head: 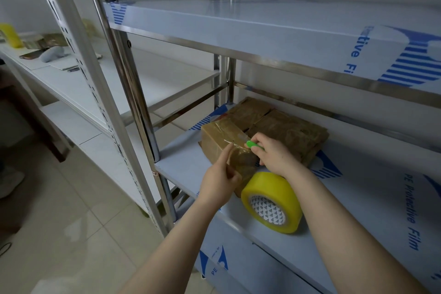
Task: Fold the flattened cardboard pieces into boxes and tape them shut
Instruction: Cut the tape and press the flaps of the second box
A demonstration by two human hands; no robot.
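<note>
- The box (224,141) sits on the shelf (186,169), just beside the yellow tape roll (272,203).
- My left hand (218,184) presses one straight finger on it.
- My right hand (274,154) grips a green tool (252,144).

**A:** The box (222,136) under the left hand (219,179) is brown cardboard, but it's wrapped in clear tape, so it looks all glossy and crinkly.

**B:** Yep. The tape roll (274,188) just below the right hand (274,153) is shiny yellow plastic on a printed paper core. The green tool (251,144) in that hand looks like smooth plastic.

**A:** The shelf (358,186) beneath both hands has satiny plastic film on it. The post (124,67) off to their left is polished metal.
</note>
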